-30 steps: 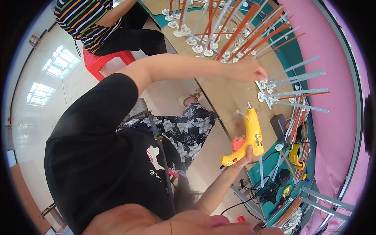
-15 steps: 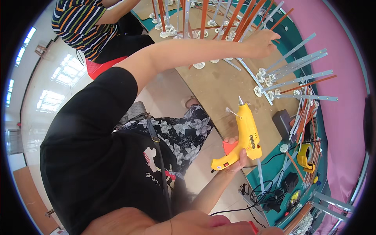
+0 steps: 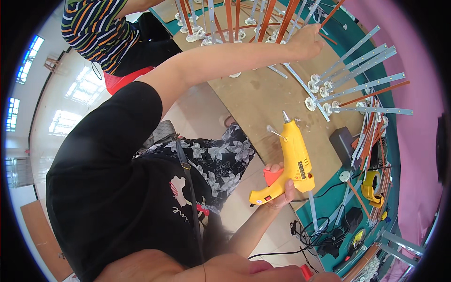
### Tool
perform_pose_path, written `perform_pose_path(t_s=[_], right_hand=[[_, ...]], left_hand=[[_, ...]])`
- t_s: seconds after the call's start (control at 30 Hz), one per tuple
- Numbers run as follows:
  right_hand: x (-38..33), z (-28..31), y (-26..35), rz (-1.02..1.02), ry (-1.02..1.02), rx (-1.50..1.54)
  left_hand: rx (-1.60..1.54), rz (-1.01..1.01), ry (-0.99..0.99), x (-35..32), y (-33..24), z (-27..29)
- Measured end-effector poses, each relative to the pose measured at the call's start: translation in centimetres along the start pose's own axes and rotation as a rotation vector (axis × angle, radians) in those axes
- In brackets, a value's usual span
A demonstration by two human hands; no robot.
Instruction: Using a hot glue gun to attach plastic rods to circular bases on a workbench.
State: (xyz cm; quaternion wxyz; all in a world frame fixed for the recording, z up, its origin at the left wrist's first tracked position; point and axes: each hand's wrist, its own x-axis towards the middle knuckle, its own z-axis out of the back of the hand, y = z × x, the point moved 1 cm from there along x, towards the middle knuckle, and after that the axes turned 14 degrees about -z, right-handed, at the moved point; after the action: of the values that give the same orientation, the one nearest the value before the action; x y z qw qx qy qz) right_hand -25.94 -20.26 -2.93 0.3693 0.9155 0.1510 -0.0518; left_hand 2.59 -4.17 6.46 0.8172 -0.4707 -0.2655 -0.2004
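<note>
Since the earlier frames, the left hand has travelled farther up the table, from the fan of loose grey strips toward the upright rods, while the yellow glue gun has stayed low, close to the person's lap.

Head view: the right hand grips the glue gun by its handle, fingers wrapped together around it beside the orange trigger. The gun's long axis runs from the handle at lower left up to the metal nozzle, which tips up and slightly left over the brown board, clear of the surface. The left arm stretches across the frame, its hand curled at the foot of the orange and grey rods; whether its fingers are clamped on a rod or only resting there cannot be told. The nozzle points roughly toward that hand but stands well apart from it, with bare board between. Grey strips on round white bases lie fanned to the right of the nozzle, nearer the gun than the left hand is. A second person in a striped shirt sits at the far end.
</note>
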Motion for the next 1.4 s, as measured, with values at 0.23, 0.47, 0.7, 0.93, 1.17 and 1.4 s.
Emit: perform_pose_path(t_s=[0.23, 0.47, 0.7, 0.93, 1.17, 1.4], right_hand=[[-0.4, 0.5, 0.0, 0.011, -0.027, 0.015], [0.3, 0.4, -0.1, -0.021, 0.024, 0.017], [-0.2, 0.8, -0.2, -0.039, -0.005, 0.011], [-0.1, 1.7, -0.7, -0.044, -0.056, 0.001], [0.1, 0.3, -0.2, -0.037, 0.008, -0.019], [-0.3, 2.1, -0.7, -0.020, -0.028, -0.036]], left_hand=[[-0.283, -0.084, 0.014, -2.2, -1.7, -0.7], [-0.083, -0.022, -0.112, -1.2, 0.0, 0.0], [-0.076, -0.028, -0.028, -2.0, -0.2, -2.7], [-0.081, -0.122, -0.125, -2.5, -0.7, -4.6], [0.023, -0.259, 0.153, -1.5, 1.4, -6.7], [0.215, -0.262, 0.445, -2.6, 1.2, -6.9]])
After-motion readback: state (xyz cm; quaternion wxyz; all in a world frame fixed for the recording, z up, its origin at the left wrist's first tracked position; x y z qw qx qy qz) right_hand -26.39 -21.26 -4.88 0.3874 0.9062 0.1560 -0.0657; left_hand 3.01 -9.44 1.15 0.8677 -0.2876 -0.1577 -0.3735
